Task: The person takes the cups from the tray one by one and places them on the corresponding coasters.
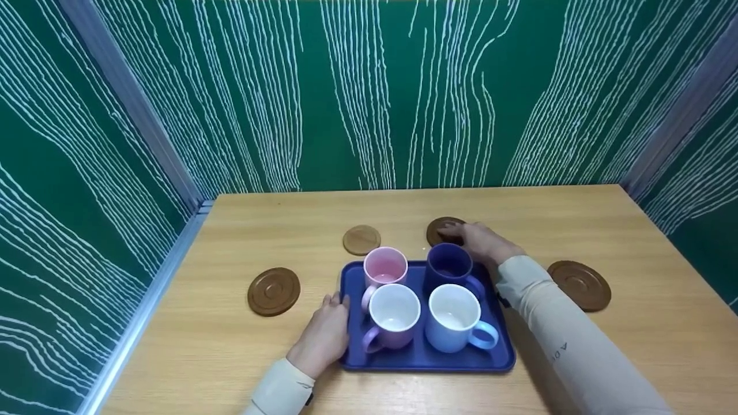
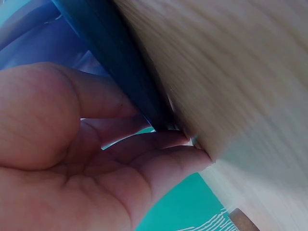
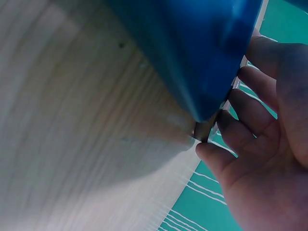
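A blue tray (image 1: pixel 428 362) holds a pink mug (image 1: pixel 385 266), a dark blue mug (image 1: pixel 448 264), a purple mug (image 1: pixel 395 314) and a light blue mug (image 1: pixel 454 318). My left hand (image 1: pixel 324 331) holds the tray's left edge; in the left wrist view the fingertips (image 2: pixel 202 156) are low against its side, near the tabletop. Beyond the tray's far right corner, my right hand (image 1: pixel 483 241) grips a dark brown round coaster (image 1: pixel 439 225), which lies on the table. From the right wrist, its bent fingers (image 3: pixel 236 132) line the coaster's edge, partly hidden behind the tray corner.
A lighter round coaster (image 1: pixel 361 240) lies behind the pink mug. Brown coasters also lie on either side, the left coaster (image 1: pixel 274 291) and the right coaster (image 1: pixel 579 285). Green walls with white lines (image 1: pixel 340 98) border the wooden table (image 1: pixel 202 346).
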Motion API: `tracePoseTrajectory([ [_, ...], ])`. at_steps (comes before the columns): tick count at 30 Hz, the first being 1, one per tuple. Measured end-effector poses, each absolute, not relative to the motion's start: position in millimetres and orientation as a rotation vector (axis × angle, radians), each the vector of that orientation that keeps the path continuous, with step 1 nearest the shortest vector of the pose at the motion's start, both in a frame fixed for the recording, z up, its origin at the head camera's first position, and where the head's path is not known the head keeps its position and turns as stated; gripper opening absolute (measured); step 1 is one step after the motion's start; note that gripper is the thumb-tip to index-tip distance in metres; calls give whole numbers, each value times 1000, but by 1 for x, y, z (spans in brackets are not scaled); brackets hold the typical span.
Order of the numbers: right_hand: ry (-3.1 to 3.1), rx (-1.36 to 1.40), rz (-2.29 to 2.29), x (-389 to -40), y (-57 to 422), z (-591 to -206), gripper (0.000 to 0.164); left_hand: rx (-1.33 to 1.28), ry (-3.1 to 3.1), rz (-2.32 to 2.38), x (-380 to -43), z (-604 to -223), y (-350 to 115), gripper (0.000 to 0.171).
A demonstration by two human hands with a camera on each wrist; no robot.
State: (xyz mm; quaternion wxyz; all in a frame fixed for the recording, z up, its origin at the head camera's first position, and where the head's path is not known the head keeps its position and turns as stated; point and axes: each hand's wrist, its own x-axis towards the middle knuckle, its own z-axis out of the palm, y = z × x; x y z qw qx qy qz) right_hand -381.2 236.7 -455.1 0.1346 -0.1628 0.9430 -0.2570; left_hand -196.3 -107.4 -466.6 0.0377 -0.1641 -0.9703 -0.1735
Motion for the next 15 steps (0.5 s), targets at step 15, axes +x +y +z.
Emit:
tracePoseTrajectory([
  [15,2674,-386,-805,-376,237,-449,64,-479,-3005,-563,-197,-467,-108,46],
])
